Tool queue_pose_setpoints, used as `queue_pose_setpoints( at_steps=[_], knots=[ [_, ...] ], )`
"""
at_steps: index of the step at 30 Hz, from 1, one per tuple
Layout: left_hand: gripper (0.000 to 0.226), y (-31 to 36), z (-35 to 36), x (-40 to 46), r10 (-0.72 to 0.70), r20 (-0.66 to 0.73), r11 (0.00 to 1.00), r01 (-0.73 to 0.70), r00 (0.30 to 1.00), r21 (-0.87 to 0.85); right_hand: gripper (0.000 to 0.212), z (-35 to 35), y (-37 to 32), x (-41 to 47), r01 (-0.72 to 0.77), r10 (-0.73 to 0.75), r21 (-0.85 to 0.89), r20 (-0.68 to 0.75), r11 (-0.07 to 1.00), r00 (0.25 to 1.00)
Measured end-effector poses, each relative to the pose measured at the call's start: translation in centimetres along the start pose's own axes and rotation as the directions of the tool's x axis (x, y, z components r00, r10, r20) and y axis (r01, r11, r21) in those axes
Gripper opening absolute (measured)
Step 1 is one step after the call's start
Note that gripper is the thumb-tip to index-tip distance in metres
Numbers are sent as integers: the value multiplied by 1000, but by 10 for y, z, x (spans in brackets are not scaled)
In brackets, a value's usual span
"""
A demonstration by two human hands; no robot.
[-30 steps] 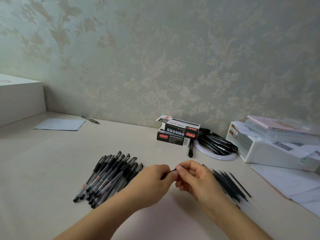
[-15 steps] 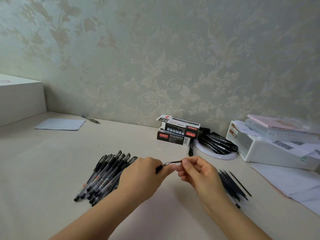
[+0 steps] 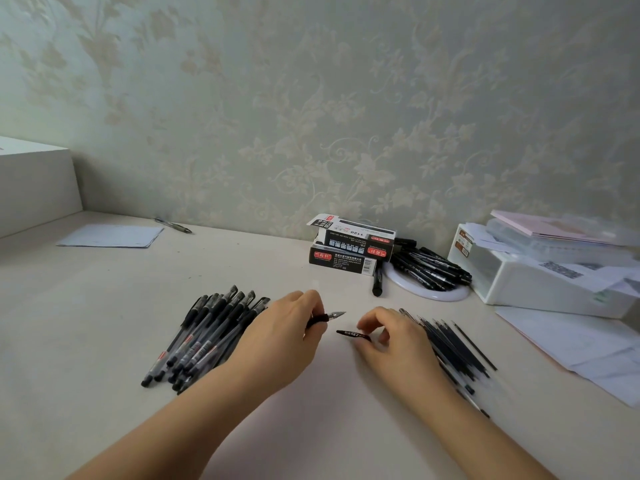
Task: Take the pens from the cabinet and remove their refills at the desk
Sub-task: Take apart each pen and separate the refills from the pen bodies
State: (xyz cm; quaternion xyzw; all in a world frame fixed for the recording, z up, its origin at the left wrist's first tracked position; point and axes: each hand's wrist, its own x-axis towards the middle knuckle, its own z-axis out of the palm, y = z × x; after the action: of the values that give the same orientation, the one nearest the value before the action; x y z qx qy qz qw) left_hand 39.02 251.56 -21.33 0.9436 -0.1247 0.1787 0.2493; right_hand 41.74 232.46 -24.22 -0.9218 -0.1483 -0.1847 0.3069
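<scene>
My left hand point(image 3: 284, 337) grips a black pen point(image 3: 325, 317) by its barrel, the metal tip pointing right. My right hand point(image 3: 394, 341) pinches a thin black refill point(image 3: 353, 335) just above the desk, its printed end sticking out to the left. A small gap separates the pen tip and the refill. Several capped black pens point(image 3: 204, 334) lie in a pile left of my left hand. Several loose refills point(image 3: 457, 348) lie in a pile right of my right hand, partly hidden by it.
Two stacked pen boxes point(image 3: 349, 251) stand at the back, next to a white round dish point(image 3: 446, 296) with more pens. A white plastic box point(image 3: 540, 282) and papers point(image 3: 571, 341) fill the right side. A paper sheet point(image 3: 110, 235), a lone pen point(image 3: 173, 225) and a white cabinet point(image 3: 31, 188) lie far left.
My hands were joined on one pen and have pulled apart. The refill has come out in my right hand, which has moved right and down; the left keeps the pen.
</scene>
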Motion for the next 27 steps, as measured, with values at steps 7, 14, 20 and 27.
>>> queue_pose_setpoints(
  at_steps=[7, 14, 20, 27],
  knots=[
    [6, 5, 0, 0, 113, 31, 992, -111, 993, -63, 18, -7, -19, -1, -66, 59, 368, 31, 927, 998],
    [13, 6, -1, 1, 109, 34, 992, -106, 993, -71, 14, -8, -17, 0, -193, 126, 568, 156, 800, 980],
    [24, 5, 0, 2, 78, 80, 996, -74, 994, -56, 5, -10, -18, 1, -191, 116, 637, 158, 747, 981],
    [21, 3, 2, 3, 103, 33, 992, -100, 994, -79, 10, -9, -20, -2, -184, 134, 612, 127, 770, 983]
  ],
)
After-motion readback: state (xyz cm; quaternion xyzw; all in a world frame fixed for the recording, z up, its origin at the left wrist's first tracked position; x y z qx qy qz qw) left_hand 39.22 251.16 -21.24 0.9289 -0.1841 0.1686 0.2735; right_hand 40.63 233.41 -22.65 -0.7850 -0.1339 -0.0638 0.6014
